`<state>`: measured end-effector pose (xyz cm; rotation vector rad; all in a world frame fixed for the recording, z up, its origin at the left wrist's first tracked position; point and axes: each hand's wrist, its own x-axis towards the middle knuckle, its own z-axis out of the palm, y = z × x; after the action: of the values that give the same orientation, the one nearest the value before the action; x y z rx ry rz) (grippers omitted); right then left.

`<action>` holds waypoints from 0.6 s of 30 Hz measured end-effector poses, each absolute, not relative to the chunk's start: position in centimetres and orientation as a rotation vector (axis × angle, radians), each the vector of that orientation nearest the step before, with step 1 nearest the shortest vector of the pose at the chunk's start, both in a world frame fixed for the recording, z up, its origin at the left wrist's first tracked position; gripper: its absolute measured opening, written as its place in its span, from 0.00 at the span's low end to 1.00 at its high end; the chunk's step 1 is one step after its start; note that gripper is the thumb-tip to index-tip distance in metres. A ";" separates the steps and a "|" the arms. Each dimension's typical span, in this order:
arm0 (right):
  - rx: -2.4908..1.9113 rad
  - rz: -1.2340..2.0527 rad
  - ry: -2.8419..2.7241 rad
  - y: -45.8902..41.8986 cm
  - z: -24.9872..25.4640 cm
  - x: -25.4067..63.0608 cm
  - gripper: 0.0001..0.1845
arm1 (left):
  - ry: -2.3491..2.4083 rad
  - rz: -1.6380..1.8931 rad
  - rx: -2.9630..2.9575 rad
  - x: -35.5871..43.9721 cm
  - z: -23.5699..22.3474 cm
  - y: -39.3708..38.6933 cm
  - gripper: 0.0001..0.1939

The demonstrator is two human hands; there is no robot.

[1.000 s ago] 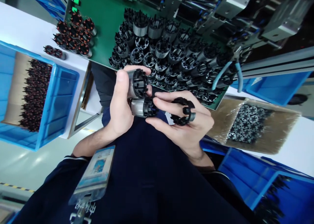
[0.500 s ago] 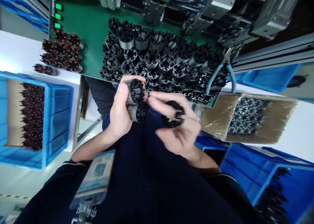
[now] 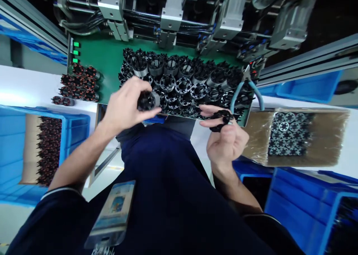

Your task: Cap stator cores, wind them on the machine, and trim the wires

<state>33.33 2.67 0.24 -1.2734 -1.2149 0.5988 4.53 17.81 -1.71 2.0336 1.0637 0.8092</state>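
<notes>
Now the left hand (image 3: pixel 125 106) clenches a single black-and-steel cylindrical part (image 3: pixel 148 100) over the edge of the green panel (image 3: pixel 106 50), where two showed earlier; well apart, the right hand (image 3: pixel 228 141) grips a black plastic ring (image 3: pixel 220 120) in curled fingers (image 3: pixel 208 111).

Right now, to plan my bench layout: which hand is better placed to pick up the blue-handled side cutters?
Probably the right hand: nearer the blue-handled side cutters, though its fingers hold a black plastic ring-shaped part. The left hand is farther and grips a black cylindrical part with a metal sleeve.
</notes>
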 end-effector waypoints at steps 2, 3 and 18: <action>-1.308 0.617 -1.171 1.4 -0.4 34.0 0.24 | 1.075 0.648 2.111 3.9 -2.1 21.6 0.42; -1.341 0.640 -1.183 0.7 -0.6 34.1 0.25 | 1.065 0.597 2.119 4.0 -2.4 23.1 0.42; -1.629 0.858 -1.268 -5.6 -3.5 34.1 0.20 | 1.006 0.454 2.084 4.3 -3.1 27.9 0.61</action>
<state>34.14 -5.61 -3.53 -1.6294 -1.2676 0.8578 4.32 27.86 -3.12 2.0836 1.0059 0.4536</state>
